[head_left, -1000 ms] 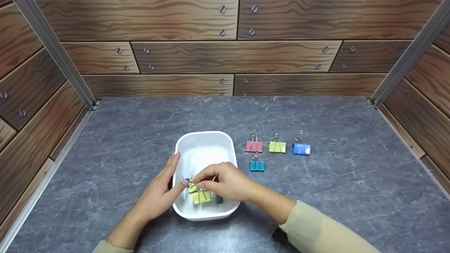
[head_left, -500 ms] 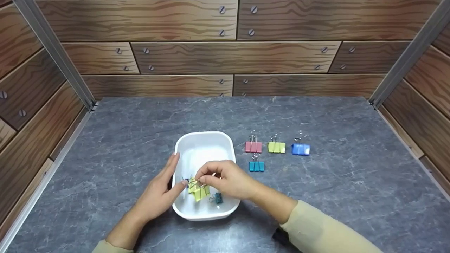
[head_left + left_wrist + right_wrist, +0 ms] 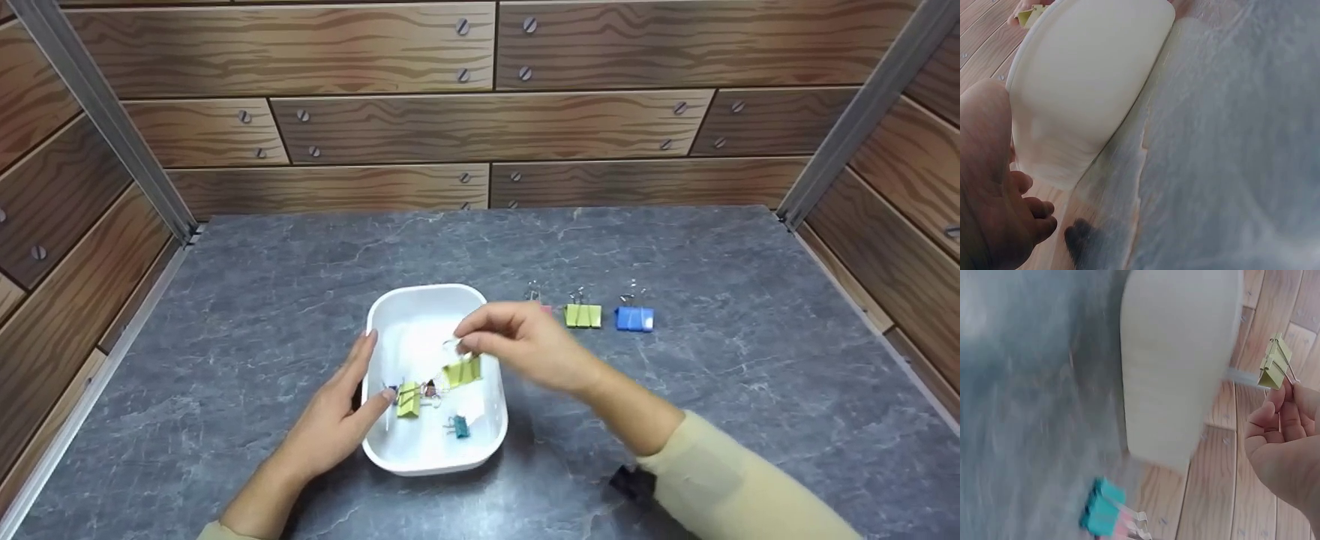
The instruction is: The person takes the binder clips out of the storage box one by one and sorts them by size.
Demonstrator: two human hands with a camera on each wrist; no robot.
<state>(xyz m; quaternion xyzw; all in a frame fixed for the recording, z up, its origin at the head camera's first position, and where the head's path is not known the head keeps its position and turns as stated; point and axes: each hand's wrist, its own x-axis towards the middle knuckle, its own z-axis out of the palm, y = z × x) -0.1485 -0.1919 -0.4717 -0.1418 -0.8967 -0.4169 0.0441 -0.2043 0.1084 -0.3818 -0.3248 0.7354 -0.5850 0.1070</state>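
Note:
In the head view my right hand [image 3: 534,346] pinches a yellow-green binder clip [image 3: 463,370] by its wire handle, above the right side of a white plastic container [image 3: 431,454]. The right wrist view shows that held clip [image 3: 1276,363] raised beyond the rim. My left hand [image 3: 330,420] holds the container's left wall, thumb over the rim and fingers along the outside. Inside lie another yellow-green binder clip [image 3: 408,400], a small teal clip [image 3: 460,427], a small dark reddish clip [image 3: 429,388], and a dark blue one [image 3: 393,391] partly hidden by the left thumb.
On the grey marbled table [image 3: 712,390], right of the container, stand a yellow-green clip [image 3: 583,316], a blue clip [image 3: 634,319] and a pink clip [image 3: 546,310] partly behind my hand. A teal clip [image 3: 1103,506] shows in the right wrist view. Wood-patterned panels enclose the table.
My right hand has lifted the yellow-green clip from the container's lower part and moved it up and right, uncovering the small reddish clip. The left hand stays on the wall.

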